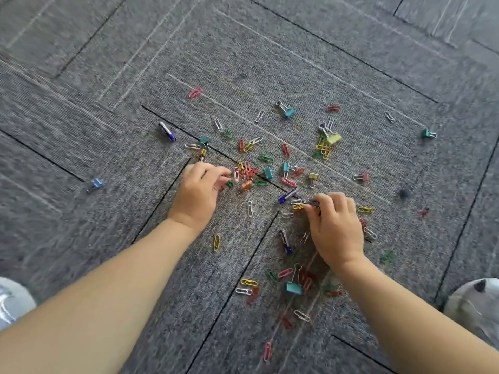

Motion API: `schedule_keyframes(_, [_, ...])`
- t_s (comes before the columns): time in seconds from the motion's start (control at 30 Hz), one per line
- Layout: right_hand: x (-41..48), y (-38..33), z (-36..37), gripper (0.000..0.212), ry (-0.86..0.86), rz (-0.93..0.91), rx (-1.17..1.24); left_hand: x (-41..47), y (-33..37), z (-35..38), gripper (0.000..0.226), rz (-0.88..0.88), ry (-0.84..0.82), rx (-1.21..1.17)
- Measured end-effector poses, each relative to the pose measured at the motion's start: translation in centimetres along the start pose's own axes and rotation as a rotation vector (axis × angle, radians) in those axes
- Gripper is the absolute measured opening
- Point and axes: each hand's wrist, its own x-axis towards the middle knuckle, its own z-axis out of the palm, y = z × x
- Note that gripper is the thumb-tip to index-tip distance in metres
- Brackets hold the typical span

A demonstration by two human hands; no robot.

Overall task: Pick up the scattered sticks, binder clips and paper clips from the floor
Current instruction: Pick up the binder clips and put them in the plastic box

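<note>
Right hand (336, 230) pinches a purple clip (313, 202), left hand (198, 191) a green clip (230, 183) — an orange binder clip (247, 185) lies just beyond the left's fingertips.

carpet floor (108, 103): grey tiles, ribbed weave, matt, rough. paper clips (250, 208): wire, a few bare silvery metal, most colour-coated with a slight sheen. binder clips (294, 288): painted metal bodies, satin finish, with bare shiny wire handles. purple clip (313, 203), centre right: glossy. shoe (475, 306), lower right: pale, matt, looks like cloth.
</note>
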Motion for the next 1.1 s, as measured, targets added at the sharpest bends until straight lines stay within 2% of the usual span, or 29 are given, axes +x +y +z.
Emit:
schedule_keyframes(0.13, [3.3,0.0,-1.3,0.039,-0.010,0.024,0.163,3.2,-0.3,-2.4,0.027,0.047,0.005,-0.016])
schedule_keyframes(0.27, [9.8,-0.4,-1.1,0.032,0.077,0.284,0.202,7.7,-0.2,-3.8,0.027,-0.233,0.066,0.134])
schedule_keyframes(0.33, [12.5,-0.3,-0.7,0.032,0.029,0.409,0.138,9.0,-1.0,-3.8,0.026,-0.378,-0.046,0.262])
schedule_keyframes(0.4, [14.1,-0.5,-0.2,0.029,-0.042,0.451,0.128,9.1,-1.5,-3.3,0.027,-0.414,-0.190,0.353])
schedule_keyframes(0.47, [14.4,-1.3,0.1,0.024,-0.127,0.390,0.160,8.4,-1.1,-2.6,0.026,-0.332,-0.262,0.359])
schedule_keyframes(0.57, [13.0,-3.6,0.0,0.020,-0.250,0.142,0.146,6.5,0.5,-1.1,0.026,-0.126,-0.284,0.322])
schedule_keyframes(0.63, [10.7,-4.9,0.2,0.023,-0.294,-0.008,0.118,4.7,1.5,0.1,0.033,-0.026,-0.308,0.352])
schedule_keyframes(0.77, [5.5,-5.9,0.4,0.034,-0.214,-0.172,0.120,1.6,2.0,1.6,0.059,0.083,-0.232,0.396])
schedule_keyframes(0.87, [2.8,-5.1,0.6,0.036,-0.185,-0.208,0.047,0.3,1.7,2.4,0.055,0.197,-0.163,0.418])
schedule_keyframes(0.97, [1.1,-4.2,0.3,0.046,-0.206,-0.272,0.002,0.3,1.8,2.3,0.047,0.227,-0.158,0.427])
schedule_keyframes(1.1, [0.2,-3.2,0.1,0.032,-0.210,-0.371,-0.008,1.0,1.9,1.9,0.037,0.287,-0.152,0.385])
